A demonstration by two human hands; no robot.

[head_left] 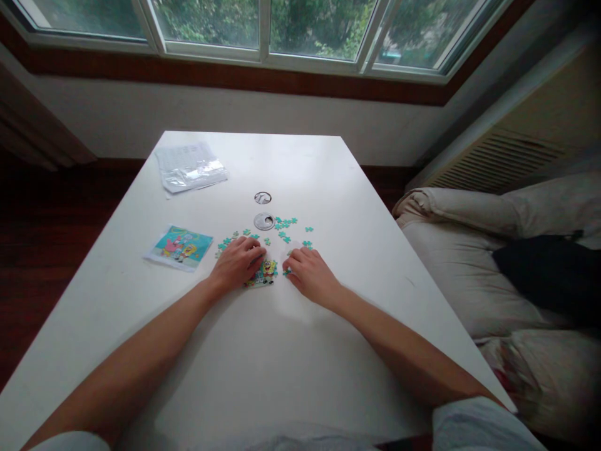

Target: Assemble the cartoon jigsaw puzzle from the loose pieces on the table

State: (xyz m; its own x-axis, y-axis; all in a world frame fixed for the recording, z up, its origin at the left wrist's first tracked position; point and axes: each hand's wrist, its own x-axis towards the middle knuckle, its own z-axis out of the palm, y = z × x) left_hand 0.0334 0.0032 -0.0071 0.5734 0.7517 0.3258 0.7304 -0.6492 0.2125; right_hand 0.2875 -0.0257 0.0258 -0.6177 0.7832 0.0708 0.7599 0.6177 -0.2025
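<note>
On the white table (pixel 263 351) lies a small, partly joined cartoon puzzle (pixel 265 273) between my two hands. My left hand (pixel 237 263) rests on its left edge, fingers curled down over the pieces. My right hand (pixel 310 273) sits just right of it, fingertips pinched on a teal piece (pixel 287 272). Several loose teal pieces (pixel 283 229) lie scattered just beyond the hands. A printed reference picture (pixel 179 246) with cartoon figures lies to the left of my left hand.
Two small round tin parts (pixel 263 209) sit beyond the loose pieces. A clear plastic bag on a paper sheet (pixel 190 166) lies at the far left of the table. A sofa with cushions (pixel 507 263) stands close on the right; windows run along the far wall.
</note>
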